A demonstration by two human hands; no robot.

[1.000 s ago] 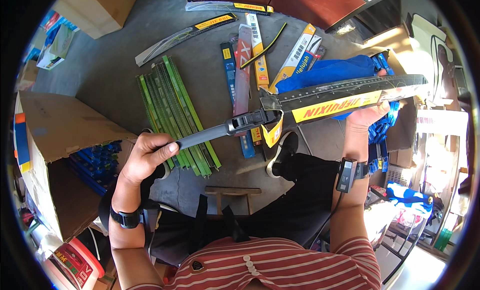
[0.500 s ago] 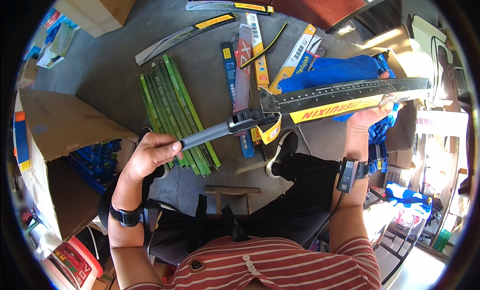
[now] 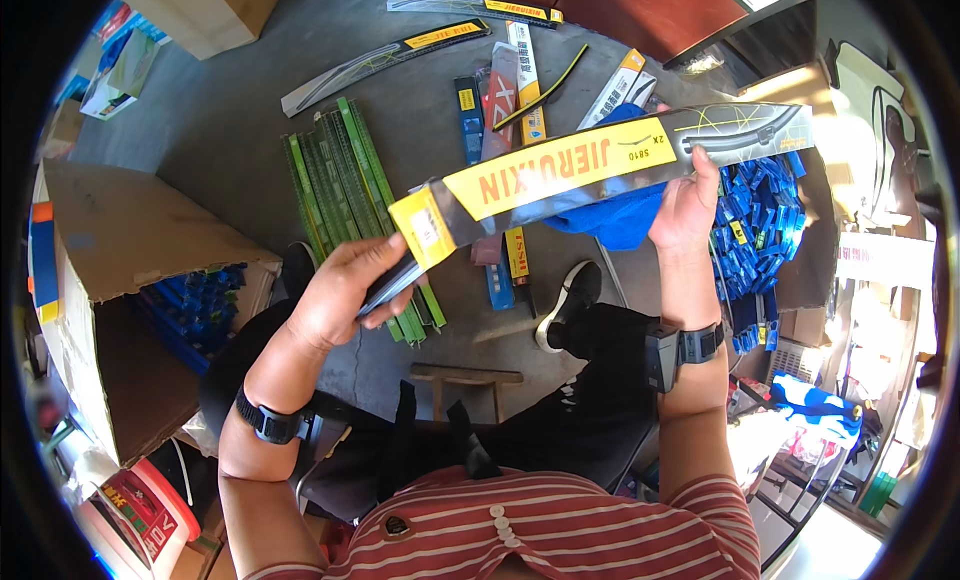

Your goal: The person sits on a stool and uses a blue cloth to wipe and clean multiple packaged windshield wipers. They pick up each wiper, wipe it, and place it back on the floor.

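Observation:
A long yellow and black wiper-blade box (image 3: 575, 170) spans the space between my hands, its broad printed side facing up. My right hand (image 3: 687, 205) grips it near the far right end, thumb on top and fingers underneath. At the lower left end a short grey piece of wiper blade (image 3: 392, 282) sticks out past the yellow end flap. My left hand (image 3: 345, 285) is closed round that piece, fingertips close to the flap. The rest of the blade is hidden, seemingly inside the box. A blue cloth (image 3: 615, 220) shows below the box.
Green slim packs (image 3: 345, 175) lie in a row on the floor. Beyond are other wiper boxes (image 3: 390, 55) and a loose black-yellow strip (image 3: 545, 88). Open cartons of blue packs stand left (image 3: 150, 220) and right (image 3: 760, 230). A small wooden stool (image 3: 465, 375) is near my legs.
Most of the wiper blade, exposed before, has gone into the box. My left hand has moved toward the box, which has turned to show its broad side and tilted up at the right.

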